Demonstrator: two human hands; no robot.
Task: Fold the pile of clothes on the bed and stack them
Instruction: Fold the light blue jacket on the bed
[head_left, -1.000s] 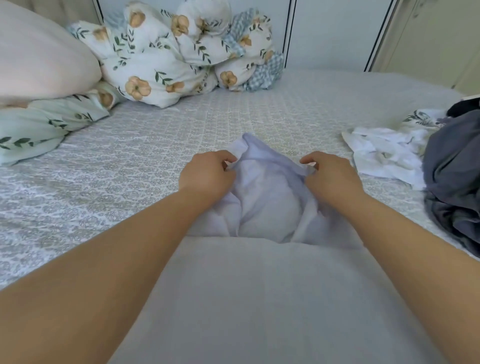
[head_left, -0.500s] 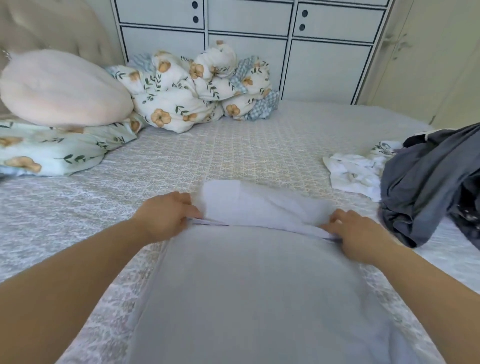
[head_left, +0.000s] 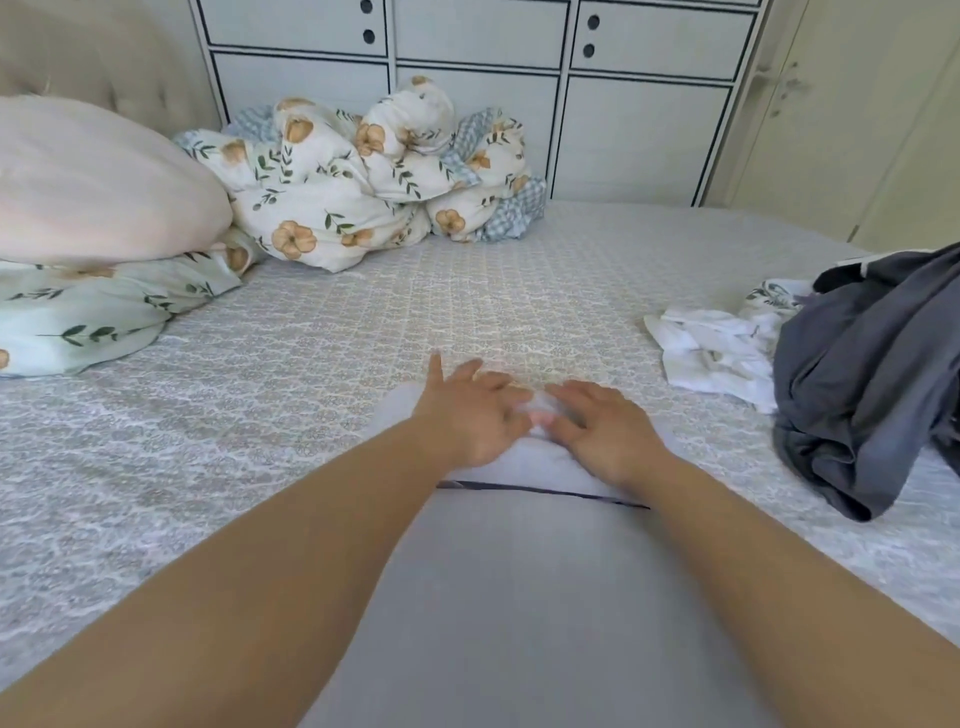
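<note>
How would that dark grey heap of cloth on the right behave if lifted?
The dark grey heap of cloth would likely droop and unfurl, judging by its deep, loose folds. It probably would not slide easily when pushed, bunching on the patterned bedspread instead.

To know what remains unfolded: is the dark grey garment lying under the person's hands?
No, the dark grey garment lies crumpled at the right, apart from both hands, which press a pale lavender cloth.

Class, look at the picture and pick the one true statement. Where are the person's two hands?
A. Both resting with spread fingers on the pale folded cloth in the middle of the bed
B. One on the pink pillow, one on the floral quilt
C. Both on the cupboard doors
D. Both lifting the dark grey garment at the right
A: the left hand and right hand lie side by side, fingers spread, on the pale folded cloth, apart from the dark grey garment.
</note>
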